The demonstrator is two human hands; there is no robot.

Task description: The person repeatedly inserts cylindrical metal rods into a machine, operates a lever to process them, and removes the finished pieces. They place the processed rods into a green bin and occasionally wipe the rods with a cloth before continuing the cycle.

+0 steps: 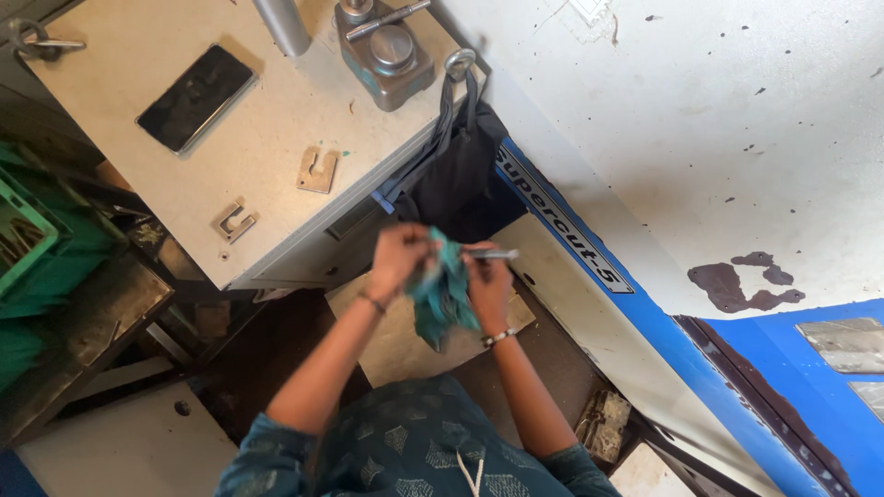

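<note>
Your left hand [398, 260] is clenched on the upper part of a teal cloth [442, 296], which hangs down between both hands; your right hand [485, 279] touches the cloth's other side, its fingers [477, 258] grasping a thin metal rod [495, 254] that points right; both hands are raised in front of your chest, over the floor beside the machine; beyond them a dark bag [458, 170] hangs from an eye bolt [459, 63] at the tabletop [276, 120] edge; further on that tabletop lie two small slotted plates [317, 169], a dark phone [195, 98] and a metal fixture [385, 51].
</note>
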